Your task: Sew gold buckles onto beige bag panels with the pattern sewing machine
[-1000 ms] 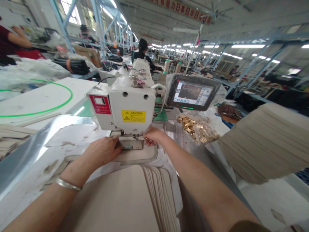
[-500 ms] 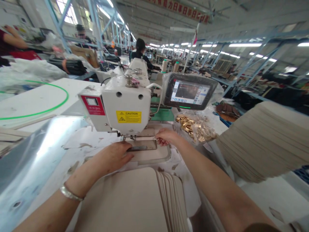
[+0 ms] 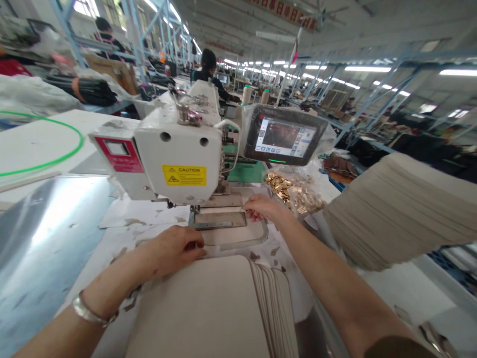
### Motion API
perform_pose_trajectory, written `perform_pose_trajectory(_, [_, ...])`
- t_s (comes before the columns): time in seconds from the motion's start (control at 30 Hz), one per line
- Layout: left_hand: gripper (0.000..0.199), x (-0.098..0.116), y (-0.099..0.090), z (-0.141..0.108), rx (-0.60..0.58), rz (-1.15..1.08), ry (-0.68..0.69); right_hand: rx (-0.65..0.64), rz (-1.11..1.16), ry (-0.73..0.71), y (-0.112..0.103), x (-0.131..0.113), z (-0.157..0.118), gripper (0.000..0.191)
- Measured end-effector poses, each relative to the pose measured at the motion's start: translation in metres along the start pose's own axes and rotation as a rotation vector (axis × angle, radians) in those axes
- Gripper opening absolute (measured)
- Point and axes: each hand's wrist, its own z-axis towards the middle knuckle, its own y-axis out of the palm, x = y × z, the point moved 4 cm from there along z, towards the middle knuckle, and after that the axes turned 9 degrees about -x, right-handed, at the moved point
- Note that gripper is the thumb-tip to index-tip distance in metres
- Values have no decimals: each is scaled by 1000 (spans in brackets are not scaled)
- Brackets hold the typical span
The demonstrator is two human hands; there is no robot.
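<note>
The white sewing machine head (image 3: 179,159) stands before me, over a metal clamp frame (image 3: 219,220) that lies on a beige panel (image 3: 238,234). At the frame's right end, my right hand (image 3: 258,207) is closed in a pinch; what sits between its fingertips is too small to make out. My left hand (image 3: 177,249) is at the panel's near left, by the far edge of a stack of beige panels (image 3: 197,308). Its fingers are bent, with a gap between thumb and forefinger, and nothing shows in them.
A control screen (image 3: 285,134) stands right of the machine, with a bag of gold-coloured metal pieces (image 3: 294,191) below it. A tall pile of beige panels (image 3: 402,209) leans at the right. Shiny sheet metal (image 3: 55,238) covers the left side. A person (image 3: 210,72) sits beyond the machine.
My left hand has drawn back from the clamp frame towards the near stack. My right hand stays at the frame's right end. The view has shifted slightly to the right.
</note>
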Motion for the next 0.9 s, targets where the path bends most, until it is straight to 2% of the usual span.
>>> perform_pose_trajectory(0.1, [32,12,4,-9,-133,-78,78,27,1,15,2,-2,-2,17])
perform_pose_trajectory(0.17, [37,19,5,-14,-159,-77,108,44,7,13,3,-2,-4,18])
perform_pose_trajectory(0.23, [40,25,6,-18,-143,-47,106,53,9,-4,4,-2,-8,18])
perform_pose_trajectory(0.4, [30,42,12,-18,-80,128,42,54,-5,-41,7,5,-19,18])
perform_pose_trajectory(0.57, [30,59,20,-16,-30,311,16,134,13,-110,11,13,-17,17])
perform_pose_trajectory(0.7, [34,67,22,-16,-64,305,35,234,4,-173,3,14,-18,14])
perform_pose_trajectory(0.8, [25,65,19,-15,-82,236,57,360,-139,-201,-14,15,-42,11])
perform_pose_trajectory(0.9, [10,58,15,-11,-63,163,89,484,-292,-244,-37,37,-97,9])
